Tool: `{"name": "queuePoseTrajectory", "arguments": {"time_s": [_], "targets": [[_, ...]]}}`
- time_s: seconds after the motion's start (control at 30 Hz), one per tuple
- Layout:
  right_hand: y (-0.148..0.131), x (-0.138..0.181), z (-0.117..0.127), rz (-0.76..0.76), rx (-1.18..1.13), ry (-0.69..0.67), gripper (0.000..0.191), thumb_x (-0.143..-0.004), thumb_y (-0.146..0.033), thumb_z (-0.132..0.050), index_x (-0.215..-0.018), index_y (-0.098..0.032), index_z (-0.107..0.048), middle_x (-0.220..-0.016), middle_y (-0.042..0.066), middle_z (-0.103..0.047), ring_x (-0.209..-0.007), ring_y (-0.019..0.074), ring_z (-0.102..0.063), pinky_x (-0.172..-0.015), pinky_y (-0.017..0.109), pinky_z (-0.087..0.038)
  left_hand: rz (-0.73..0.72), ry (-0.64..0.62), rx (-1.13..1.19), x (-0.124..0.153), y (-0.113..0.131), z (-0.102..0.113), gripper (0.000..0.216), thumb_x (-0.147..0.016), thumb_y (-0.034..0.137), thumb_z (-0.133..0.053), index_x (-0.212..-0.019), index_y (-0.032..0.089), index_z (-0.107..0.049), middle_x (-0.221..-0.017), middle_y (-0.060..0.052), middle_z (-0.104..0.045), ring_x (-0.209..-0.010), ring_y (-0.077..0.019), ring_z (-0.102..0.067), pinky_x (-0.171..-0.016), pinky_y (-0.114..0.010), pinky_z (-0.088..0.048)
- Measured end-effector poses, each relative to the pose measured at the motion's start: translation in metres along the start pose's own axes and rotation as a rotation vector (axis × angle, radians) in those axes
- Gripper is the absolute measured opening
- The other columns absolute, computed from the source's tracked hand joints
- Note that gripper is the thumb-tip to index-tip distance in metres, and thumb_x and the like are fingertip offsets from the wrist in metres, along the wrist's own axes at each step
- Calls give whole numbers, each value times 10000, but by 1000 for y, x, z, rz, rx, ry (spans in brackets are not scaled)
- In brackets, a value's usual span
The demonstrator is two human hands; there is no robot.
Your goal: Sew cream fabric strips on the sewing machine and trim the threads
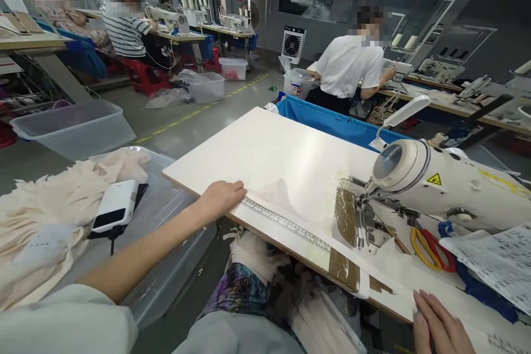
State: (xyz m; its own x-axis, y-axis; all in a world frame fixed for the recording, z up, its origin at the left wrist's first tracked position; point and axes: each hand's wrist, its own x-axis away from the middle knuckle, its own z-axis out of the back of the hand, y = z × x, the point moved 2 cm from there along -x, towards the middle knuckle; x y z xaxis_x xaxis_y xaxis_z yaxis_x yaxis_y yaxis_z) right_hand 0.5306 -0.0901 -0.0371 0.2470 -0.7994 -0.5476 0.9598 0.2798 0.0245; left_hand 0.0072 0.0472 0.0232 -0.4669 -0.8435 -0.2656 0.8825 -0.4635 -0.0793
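Observation:
My left hand [222,198] is at the table's front edge, its fingers closed at one end of a thin, pale, sheer piece of fabric [277,194]. The fabric lies along a printed ruler [286,224] on the white tabletop and runs toward the sewing machine [402,171]. My right hand [442,323] is near the front edge to the right, its fingers stretched out and resting beside a pale strip of fabric [396,282]. Brown tape lies by the needle area. Scissors [431,249] with yellow and red handles lie right of the machine's foot.
On a plastic lid at left lie a heap of cream fabric [45,199] and a white power bank [116,206]. A printed paper [498,265] lies at right. Beyond the table hangs a blue cloth bin [332,121]. Several people sit at other sewing tables; plastic tubs [74,124] stand on the floor.

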Motion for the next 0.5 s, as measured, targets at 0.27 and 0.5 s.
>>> {"name": "queuePoseTrajectory", "arguments": {"time_s": [0.27, 0.5], "targets": [[-3, 5, -6, -94, 38, -6, 421, -1012, -369, -332, -1321, -180, -548, -1295, 180, -611, -1206, 398, -568, -875, 519, -460, 49, 249, 38, -48, -11, 12, 332, -976, 138, -336, -1169, 187, -601, -1291, -82, -647, -1110, -191, -647, -788, -291, -566], [-10, 0, -4, -71, 23, 54, 407, -995, -343, -364, -1241, -122, -601, -1224, 214, -644, -1156, 416, -601, -827, 511, -488, 181, 368, -10, -4, -4, -6, 243, -978, 183, -411, -981, 159, -653, -1044, -90, -734, -938, -240, -656, -685, -340, -560]]}}
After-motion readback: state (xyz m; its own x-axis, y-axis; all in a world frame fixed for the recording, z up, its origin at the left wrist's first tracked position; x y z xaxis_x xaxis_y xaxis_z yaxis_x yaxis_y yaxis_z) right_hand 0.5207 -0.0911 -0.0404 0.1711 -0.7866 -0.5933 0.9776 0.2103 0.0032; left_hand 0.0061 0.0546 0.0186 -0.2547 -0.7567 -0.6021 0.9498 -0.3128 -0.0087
